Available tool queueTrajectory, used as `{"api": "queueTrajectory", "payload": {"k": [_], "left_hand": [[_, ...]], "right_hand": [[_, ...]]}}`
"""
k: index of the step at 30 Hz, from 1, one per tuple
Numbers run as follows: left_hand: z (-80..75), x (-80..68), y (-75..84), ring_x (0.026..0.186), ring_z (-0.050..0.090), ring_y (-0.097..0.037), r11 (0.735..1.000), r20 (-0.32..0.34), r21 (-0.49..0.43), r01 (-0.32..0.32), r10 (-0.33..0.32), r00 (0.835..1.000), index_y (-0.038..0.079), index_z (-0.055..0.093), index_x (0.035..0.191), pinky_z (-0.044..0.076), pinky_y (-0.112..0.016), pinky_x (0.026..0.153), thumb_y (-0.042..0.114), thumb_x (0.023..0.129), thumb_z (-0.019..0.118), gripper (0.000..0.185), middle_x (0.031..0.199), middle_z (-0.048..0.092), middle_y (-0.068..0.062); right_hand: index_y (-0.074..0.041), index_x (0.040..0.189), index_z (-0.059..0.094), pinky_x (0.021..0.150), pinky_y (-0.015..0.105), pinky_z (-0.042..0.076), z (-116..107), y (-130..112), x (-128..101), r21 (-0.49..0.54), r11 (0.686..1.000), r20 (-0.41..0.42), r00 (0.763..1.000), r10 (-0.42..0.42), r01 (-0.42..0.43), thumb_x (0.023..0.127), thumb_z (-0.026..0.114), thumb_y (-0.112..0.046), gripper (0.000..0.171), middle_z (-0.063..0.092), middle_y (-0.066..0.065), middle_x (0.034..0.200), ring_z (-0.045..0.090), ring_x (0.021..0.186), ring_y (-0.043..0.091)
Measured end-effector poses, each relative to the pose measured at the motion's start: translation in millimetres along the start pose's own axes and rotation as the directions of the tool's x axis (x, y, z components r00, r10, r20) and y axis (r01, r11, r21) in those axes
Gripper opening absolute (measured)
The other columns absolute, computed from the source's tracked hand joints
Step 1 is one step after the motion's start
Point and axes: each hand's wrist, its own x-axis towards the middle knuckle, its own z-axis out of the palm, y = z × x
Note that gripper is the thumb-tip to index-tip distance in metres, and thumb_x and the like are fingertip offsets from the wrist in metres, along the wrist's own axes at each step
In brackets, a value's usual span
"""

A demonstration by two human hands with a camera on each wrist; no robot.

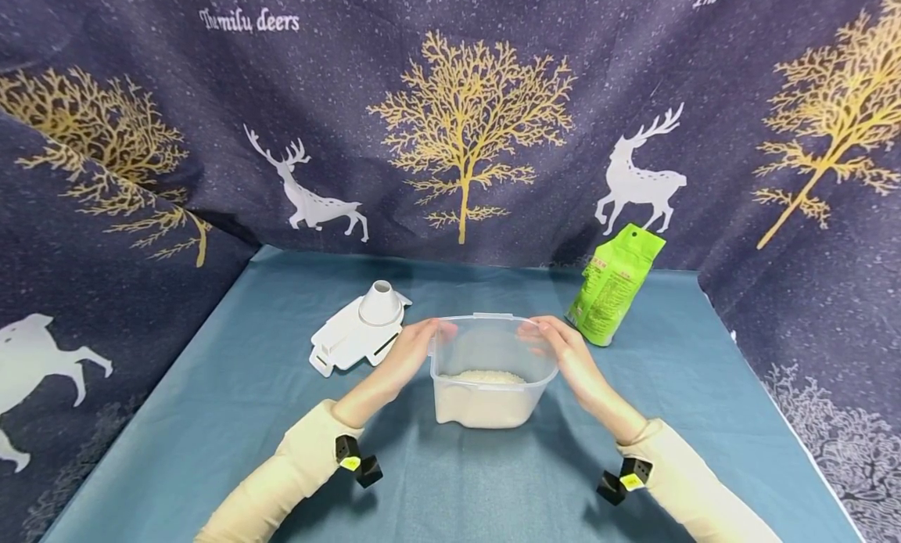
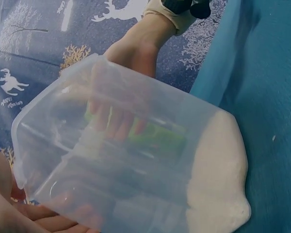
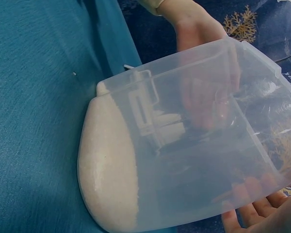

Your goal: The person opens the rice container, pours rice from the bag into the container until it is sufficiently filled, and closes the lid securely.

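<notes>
Head view: clear plastic container (image 1: pixel 493 371), rice-filled, likely bottom-heavy, smooth-walled; left hand (image 1: pixel 411 351) and right hand (image 1: pixel 566 355) pressed flat against opposite sides near rim.

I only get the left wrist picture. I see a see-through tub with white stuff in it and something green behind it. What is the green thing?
Observer: A green pouch standing on the blue cloth, beyond the clear tub on its right.
Operator: Is there anything else on the table?
Observer: Yes, a white lid with a spout lies to the tub's left.
Operator: Is the tub full?
Observer: No. The white grains fill only the lower part.
Operator: Who holds it?
Observer: The left hand and the right hand press its two sides with straight fingers.
</notes>
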Motion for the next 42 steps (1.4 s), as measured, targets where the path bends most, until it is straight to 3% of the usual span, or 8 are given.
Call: {"api": "queueTrajectory", "payload": {"k": [13,19,25,35,42], "left_hand": [[17.2,0.7,8.3,0.110,0.064,-0.037,0.987,-0.119,-0.123,-0.105,0.091,0.989,-0.007,0.061,0.113,0.041,-0.047,0.106,0.008,0.101,0.035,0.033,0.110,0.068,-0.025],[23.1,3.2,9.6,0.102,0.067,-0.036,0.985,-0.169,-0.098,-0.141,0.124,0.978,-0.005,0.059,0.110,0.042,-0.048,0.103,0.007,0.101,0.032,0.031,0.105,0.070,-0.024],[23.9,4.9,8.3,0.101,0.067,-0.038,0.981,-0.183,-0.113,-0.158,0.136,0.974,-0.006,0.059,0.110,0.044,-0.048,0.102,0.009,0.103,0.032,0.032,0.105,0.069,-0.025],[23.6,5.2,5.5,0.101,0.066,-0.036,0.987,-0.150,-0.117,-0.108,0.090,0.985,-0.004,0.059,0.111,0.043,-0.047,0.102,0.009,0.102,0.031,0.032,0.106,0.069,-0.023],[24.0,5.2,3.6,0.101,0.066,-0.037,0.987,-0.144,-0.111,-0.114,0.097,0.985,-0.005,0.060,0.112,0.043,-0.047,0.102,0.008,0.101,0.031,0.033,0.107,0.069,-0.024]], "right_hand": [[0.008,0.125,0.052,0.100,0.039,0.048,0,4,1,0.057,0.998,-0.002,1.000,-0.016,0.016,0.105,0.038,-0.031,0.046,0.061,0.026,0.125,0.064,0.105,0.005],[0.007,0.124,0.053,0.094,0.027,0.050,-1,1,3,0.093,0.996,0.000,1.000,0.003,-0.003,0.104,0.040,-0.031,0.045,0.071,0.001,0.111,0.065,0.103,0.005],[0.007,0.123,0.053,0.093,0.026,0.050,-2,-1,5,0.127,0.992,0.007,1.000,0.003,-0.004,0.104,0.041,-0.029,0.042,0.071,-0.008,0.106,0.065,0.104,0.007],[0.000,0.116,0.057,0.091,0.029,0.052,-4,1,5,0.183,0.983,0.014,1.000,-0.019,0.017,0.105,0.036,-0.023,0.033,0.070,-0.010,0.100,0.065,0.101,0.005],[0.004,0.121,0.055,0.084,0.025,0.054,-12,2,7,0.107,0.993,-0.012,0.999,0.044,-0.042,0.106,0.035,-0.025,0.039,0.068,-0.014,0.097,0.065,0.095,0.004]]}}
